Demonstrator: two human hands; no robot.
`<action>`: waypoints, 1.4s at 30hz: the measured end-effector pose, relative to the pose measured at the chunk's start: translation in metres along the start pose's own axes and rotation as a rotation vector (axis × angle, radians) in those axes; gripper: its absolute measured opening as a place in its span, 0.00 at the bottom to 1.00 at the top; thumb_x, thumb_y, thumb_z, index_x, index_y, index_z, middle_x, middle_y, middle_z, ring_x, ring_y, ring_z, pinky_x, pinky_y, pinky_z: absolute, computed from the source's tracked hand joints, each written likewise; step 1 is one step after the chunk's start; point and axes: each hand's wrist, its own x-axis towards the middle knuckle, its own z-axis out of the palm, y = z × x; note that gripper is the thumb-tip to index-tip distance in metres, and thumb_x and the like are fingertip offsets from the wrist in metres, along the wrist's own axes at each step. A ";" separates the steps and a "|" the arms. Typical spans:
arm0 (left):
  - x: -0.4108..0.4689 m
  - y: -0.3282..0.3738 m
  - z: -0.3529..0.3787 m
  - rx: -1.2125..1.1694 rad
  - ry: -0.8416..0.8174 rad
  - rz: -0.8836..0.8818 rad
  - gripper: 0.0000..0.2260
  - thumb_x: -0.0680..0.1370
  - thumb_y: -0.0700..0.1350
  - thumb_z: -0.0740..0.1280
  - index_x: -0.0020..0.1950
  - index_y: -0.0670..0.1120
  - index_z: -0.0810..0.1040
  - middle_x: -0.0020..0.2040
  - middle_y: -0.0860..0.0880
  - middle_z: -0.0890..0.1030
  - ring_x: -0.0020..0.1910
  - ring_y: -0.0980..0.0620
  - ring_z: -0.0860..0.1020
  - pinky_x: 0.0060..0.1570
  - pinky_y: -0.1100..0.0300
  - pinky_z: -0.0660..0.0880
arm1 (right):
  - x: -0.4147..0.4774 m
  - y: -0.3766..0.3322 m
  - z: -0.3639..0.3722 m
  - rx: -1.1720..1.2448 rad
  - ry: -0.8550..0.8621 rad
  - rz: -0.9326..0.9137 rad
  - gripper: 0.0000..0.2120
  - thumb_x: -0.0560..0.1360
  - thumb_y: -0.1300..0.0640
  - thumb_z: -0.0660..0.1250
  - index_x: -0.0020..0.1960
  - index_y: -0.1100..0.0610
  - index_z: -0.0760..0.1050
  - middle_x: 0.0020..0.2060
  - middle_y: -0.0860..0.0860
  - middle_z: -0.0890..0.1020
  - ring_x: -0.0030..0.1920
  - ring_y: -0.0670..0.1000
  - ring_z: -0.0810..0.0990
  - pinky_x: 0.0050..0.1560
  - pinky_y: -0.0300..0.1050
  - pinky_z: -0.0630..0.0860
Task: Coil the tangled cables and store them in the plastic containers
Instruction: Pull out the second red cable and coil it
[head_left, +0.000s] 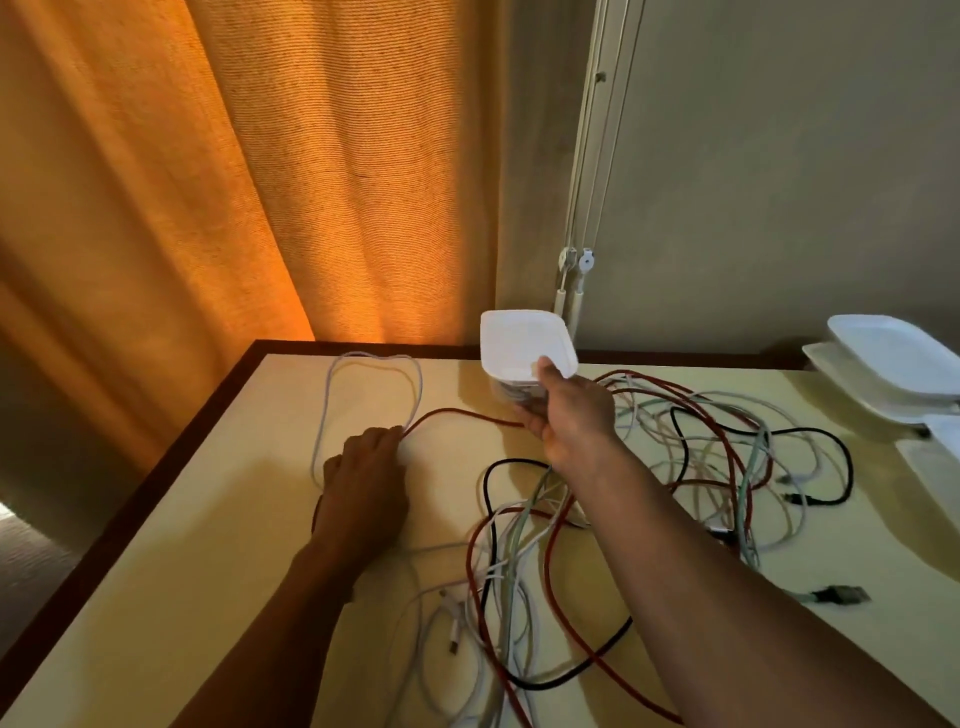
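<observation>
left hand: knuckles up on the surface, fingers curled round the gathered end of the white cable loop.
right hand: grips the lidded container, thumb on the lid's near edge, fingers wrapped underneath.
white cable loop: lies in an open oval at the far left corner of the surface, running out from the left hand and back.
lidded container: translucent tub with its white lid on, tilted, near the far edge between loop and tangle; contact with the surface cannot be determined.
red cable: arcs from the left hand's knuckles to below the container; whether it is in that grip cannot be determined.
tangle: red, black, white and pale green cables crossed over one another, centre to right, passing under the right forearm.
stacked containers: white, at the far right edge, near the tangle.
curtain: orange, behind the far left corner.
</observation>
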 end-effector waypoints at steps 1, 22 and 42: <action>0.000 0.001 0.001 -0.002 0.017 -0.005 0.23 0.83 0.41 0.61 0.79 0.47 0.65 0.75 0.47 0.70 0.73 0.45 0.67 0.72 0.45 0.64 | 0.007 0.003 0.003 -0.036 0.014 -0.007 0.08 0.77 0.55 0.74 0.53 0.55 0.77 0.54 0.56 0.83 0.53 0.58 0.84 0.50 0.55 0.85; -0.019 0.034 -0.021 -0.482 0.344 0.066 0.08 0.80 0.42 0.71 0.59 0.47 0.83 0.54 0.52 0.81 0.53 0.55 0.79 0.54 0.56 0.78 | -0.015 0.005 0.000 -1.031 0.096 -0.348 0.14 0.82 0.53 0.65 0.62 0.61 0.78 0.56 0.58 0.84 0.48 0.56 0.86 0.41 0.39 0.79; -0.138 0.156 -0.014 -0.948 -0.149 0.231 0.08 0.78 0.41 0.74 0.54 0.52 0.87 0.51 0.58 0.84 0.53 0.57 0.82 0.56 0.54 0.80 | -0.126 0.009 -0.130 -1.516 0.302 -0.572 0.10 0.82 0.57 0.64 0.61 0.56 0.79 0.54 0.54 0.84 0.55 0.54 0.82 0.43 0.43 0.70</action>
